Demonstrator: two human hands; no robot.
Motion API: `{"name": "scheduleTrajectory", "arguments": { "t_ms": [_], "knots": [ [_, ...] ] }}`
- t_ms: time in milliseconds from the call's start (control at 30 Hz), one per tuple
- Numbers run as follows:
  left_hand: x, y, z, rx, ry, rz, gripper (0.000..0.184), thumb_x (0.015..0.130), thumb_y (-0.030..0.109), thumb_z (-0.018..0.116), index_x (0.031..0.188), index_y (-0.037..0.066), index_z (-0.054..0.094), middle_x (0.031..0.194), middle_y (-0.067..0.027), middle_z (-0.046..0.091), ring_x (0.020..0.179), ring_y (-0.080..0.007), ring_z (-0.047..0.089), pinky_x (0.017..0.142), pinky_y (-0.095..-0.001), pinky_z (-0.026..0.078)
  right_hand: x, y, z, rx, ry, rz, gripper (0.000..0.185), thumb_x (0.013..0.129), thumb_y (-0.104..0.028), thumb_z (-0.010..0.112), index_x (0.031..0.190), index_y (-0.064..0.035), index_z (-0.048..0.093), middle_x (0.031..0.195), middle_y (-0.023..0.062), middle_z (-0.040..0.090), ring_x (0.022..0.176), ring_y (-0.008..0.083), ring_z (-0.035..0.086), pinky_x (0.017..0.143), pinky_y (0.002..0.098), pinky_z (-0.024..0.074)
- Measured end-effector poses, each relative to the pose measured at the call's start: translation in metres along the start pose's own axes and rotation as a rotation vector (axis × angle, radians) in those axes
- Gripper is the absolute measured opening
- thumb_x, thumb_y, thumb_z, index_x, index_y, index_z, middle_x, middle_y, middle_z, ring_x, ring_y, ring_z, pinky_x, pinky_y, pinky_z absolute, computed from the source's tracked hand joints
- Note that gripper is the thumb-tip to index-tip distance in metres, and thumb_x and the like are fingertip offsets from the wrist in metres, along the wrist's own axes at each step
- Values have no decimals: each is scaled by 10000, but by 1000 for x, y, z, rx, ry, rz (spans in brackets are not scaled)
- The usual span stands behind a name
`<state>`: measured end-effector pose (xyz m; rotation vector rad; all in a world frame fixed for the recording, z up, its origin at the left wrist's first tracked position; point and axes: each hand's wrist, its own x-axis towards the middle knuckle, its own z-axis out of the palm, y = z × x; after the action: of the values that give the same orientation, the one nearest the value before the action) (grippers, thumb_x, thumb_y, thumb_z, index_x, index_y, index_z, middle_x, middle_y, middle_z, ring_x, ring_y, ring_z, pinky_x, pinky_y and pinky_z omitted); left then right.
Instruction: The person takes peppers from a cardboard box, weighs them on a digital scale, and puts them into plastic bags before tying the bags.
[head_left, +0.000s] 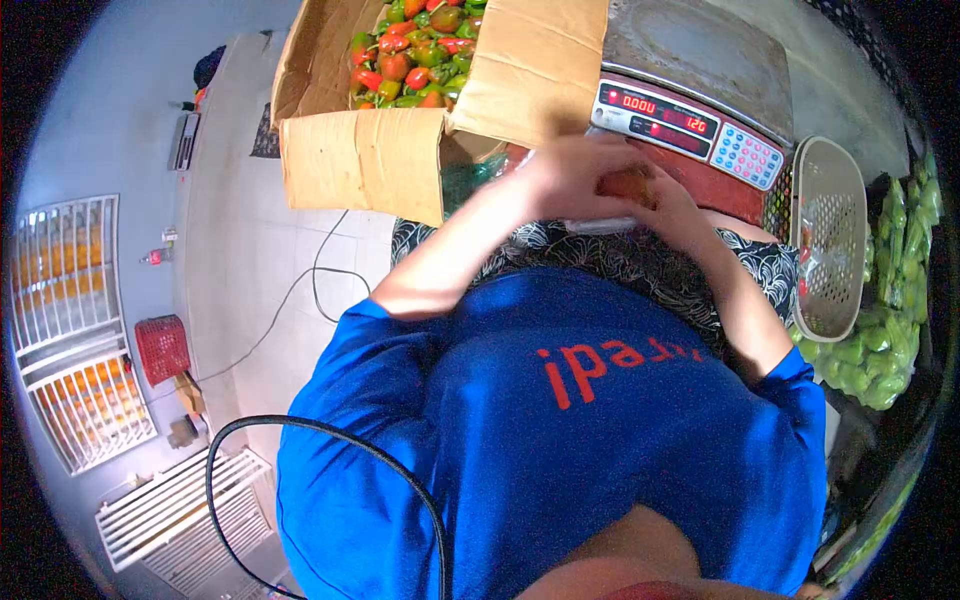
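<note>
Both hands meet over the lap, just in front of the scale. A reddish-brown and green pepper [628, 185] shows between them, partly covered by fingers. My right hand [672, 208] curls around its near side, closed on it. My left hand [580, 175] reaches over from the left, its fingers smeared by motion, so its grip is unclear. Below the hands lies a clear plastic bag [600, 227]. Beyond the left arm, an open cardboard box [365, 160] holds many red and green peppers [415, 55].
A digital scale [700, 45] with lit red figures stands ahead. To the right are a beige plastic basket [832, 240] and bagged green vegetables [880, 340]. A black cable [340, 430] loops at the lower left. A red crate [162, 348] sits by the left wall.
</note>
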<state>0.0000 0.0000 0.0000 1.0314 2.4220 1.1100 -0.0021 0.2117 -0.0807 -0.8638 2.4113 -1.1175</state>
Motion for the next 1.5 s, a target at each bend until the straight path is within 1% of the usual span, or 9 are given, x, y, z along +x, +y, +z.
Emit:
{"name": "scheduleTrajectory", "arguments": {
  "t_ms": [300, 500, 700, 767, 800, 967, 1167, 1233, 1500],
  "knots": [
    [-2, -92, 91, -879, 9, -470, 470, 857, 357, 559, 1179, 22, 483, 878, -69, 631, 714, -135, 602, 623, -279, 497, -2, -14, 3, 30, 134, -58, 586, 648, 15, 485, 1234, 15, 455, 1200, 183, 477, 1147, 317, 463, 996, 336, 340],
    [-10, -23, 38, 355, -62, -666, 542, 806, 395, 614, 1189, 43, 461, 916, -150, 643, 772, -289, 632, 688, -344, 504, 0, -36, -10, 16, 116, -51, 576, 639, 17, 479, 1214, -20, 473, 1201, 178, 485, 1140, 345, 462, 1002, 380, 353],
    [-35, 44, -60, -284, -408, -222, 571, 806, 269, 624, 1290, 58, 408, 1008, -147, 626, 891, -241, 616, 789, -355, 480, -1, -22, -11, 57, 100, -77, 586, 625, 35, 466, 1206, -40, 487, 1181, 174, 498, 1124, 341, 478, 988, 374, 369],
    [-33, 22, -102, 99, -349, 39, 334, 834, 235, 567, 1083, 12, 574, 958, -95, 638, 850, -155, 607, 739, -295, 483, 0, -26, -12, 86, 79, -108, 600, 623, 38, 467, 1215, -53, 485, 1180, 174, 499, 1120, 338, 483, 981, 368, 374],
    [-34, 37, -124, 7, 16, -304, 259, 843, 242, 551, 944, 15, 621, 900, -76, 642, 826, -143, 599, 750, -305, 474, 1, -27, -12, 72, 71, -113, 606, 625, 40, 465, 1223, -57, 480, 1181, 173, 499, 1118, 333, 486, 976, 364, 378],
    [-48, -68, -221, -599, 1305, 132, 205, 892, 191, 508, 1048, 58, 527, 809, -26, 595, 672, -88, 567, 572, -216, 467, -1, -35, -16, 171, -19, 5, 617, 641, 47, 456, 1248, -64, 465, 1182, 164, 503, 1120, 307, 494, 962, 345, 388],
    [-136, -251, -236, 648, 1088, -644, 349, 809, 330, 591, 944, 10, 632, 820, -116, 651, 703, -204, 607, 665, -316, 471, 3, -33, -16, 144, -48, -39, 590, 653, 22, 493, 1239, -38, 467, 1196, 169, 497, 1124, 306, 493, 966, 343, 384],
    [-152, -314, -246, 418, 811, -1065, 542, 750, 446, 606, 976, -46, 620, 928, -204, 650, 900, -313, 629, 812, -382, 468, 5, -36, -16, 143, -79, -34, 581, 655, 14, 501, 1233, -31, 470, 1198, 176, 496, 1132, 313, 487, 972, 348, 378],
    [-145, -330, -253, 263, 527, -1426, 388, 756, 285, 574, 977, -28, 632, 1056, -194, 618, 995, -244, 608, 846, -363, 464, 4, -35, -9, 152, -117, -25, 562, 661, -1, 498, 1222, -46, 484, 1198, 180, 505, 1155, 335, 469, 989, 366, 365]
  ]
}}
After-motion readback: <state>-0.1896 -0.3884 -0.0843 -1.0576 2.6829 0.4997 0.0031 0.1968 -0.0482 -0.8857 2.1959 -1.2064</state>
